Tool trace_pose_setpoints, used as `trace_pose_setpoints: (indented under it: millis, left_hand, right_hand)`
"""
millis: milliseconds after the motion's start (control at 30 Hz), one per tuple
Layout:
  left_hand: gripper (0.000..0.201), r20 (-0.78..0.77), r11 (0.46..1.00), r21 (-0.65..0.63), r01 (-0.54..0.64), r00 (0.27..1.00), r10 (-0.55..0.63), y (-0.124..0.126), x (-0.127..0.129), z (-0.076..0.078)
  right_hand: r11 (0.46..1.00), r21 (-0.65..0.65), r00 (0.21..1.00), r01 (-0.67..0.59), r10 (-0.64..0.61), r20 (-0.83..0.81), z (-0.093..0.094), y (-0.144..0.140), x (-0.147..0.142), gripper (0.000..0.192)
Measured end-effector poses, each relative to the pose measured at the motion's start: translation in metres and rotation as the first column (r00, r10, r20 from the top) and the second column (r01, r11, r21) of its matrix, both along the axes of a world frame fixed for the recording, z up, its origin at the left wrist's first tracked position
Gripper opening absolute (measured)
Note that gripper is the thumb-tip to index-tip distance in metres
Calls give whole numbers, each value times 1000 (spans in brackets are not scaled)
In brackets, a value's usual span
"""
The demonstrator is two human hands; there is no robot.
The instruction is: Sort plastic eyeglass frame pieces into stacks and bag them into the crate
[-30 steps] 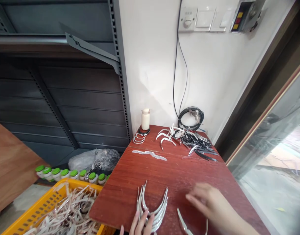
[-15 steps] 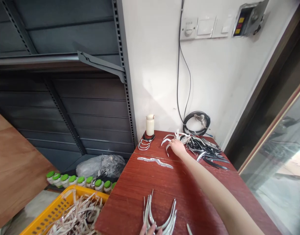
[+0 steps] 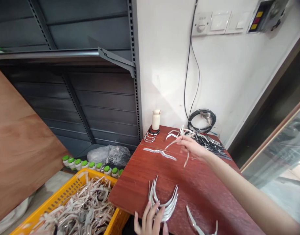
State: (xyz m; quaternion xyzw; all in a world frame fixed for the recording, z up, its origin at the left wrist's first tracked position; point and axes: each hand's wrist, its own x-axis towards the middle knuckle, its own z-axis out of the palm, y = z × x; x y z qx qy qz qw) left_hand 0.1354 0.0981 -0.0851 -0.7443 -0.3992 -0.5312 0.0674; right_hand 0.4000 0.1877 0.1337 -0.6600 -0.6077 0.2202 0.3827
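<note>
My right hand [image 3: 192,146] pinches a thin, pale, bow-shaped strip [image 3: 186,160] just above the red-brown table, its two ends hanging down either side of the fingers. Behind that hand lie white curved strips [image 3: 173,135] and a heap of black and silver strips [image 3: 213,143]. Near the front edge, my left hand [image 3: 150,219] has its fingers spread, touching a nested stack of shiny silver curved strips [image 3: 171,207]. A single silver strip [image 3: 193,222] lies to the right of the stack. Farther back rests a wavy silver strip [image 3: 162,152].
A yellow basket [image 3: 54,198] full of tangled strips stands left of the table [image 3: 132,182]. Green-lidded jars [image 3: 92,165] line the lower shelf. At the table's back are a cream cylinder [image 3: 156,120] with rings beside it, and a coiled black cable [image 3: 191,124].
My right hand has lifted a pale strip from the back pile and drawn it toward me. More of my left hand shows at the stack, and the view has shifted.
</note>
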Motion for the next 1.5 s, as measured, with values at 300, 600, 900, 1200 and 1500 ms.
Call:
trace_pose_setpoints:
  millis: [300, 600, 900, 1200, 1500]
  left_hand:
    - [35, -75, 993, -99, 69, 994, -77, -12, -9, 17]
    - [34, -110, 979, -143, 143, 981, -159, -20, -19, 35]
    - [33, -55, 975, -188, 119, 990, -131, -28, -12, 45]
    - [52, -29, 973, -205, 103, 993, -111, -29, -25, 18]
    - [48, -129, 969, -227, 99, 983, -131, -28, -28, 19]
  right_hand:
    - [993, 51, 849, -111, 68, 524, -51, -90, -117, 28]
    - [955, -72, 927, -289, 298, 226, -84, -97, -122, 31]
    - [976, -1, 899, -216, 199, 389, -86, -127, -148, 37]
    - [981, 161, 864, -109, 13, 503, -97, -149, -144, 32]
    - [978, 193, 851, -75, -39, 524, -112, -145, -164, 29]
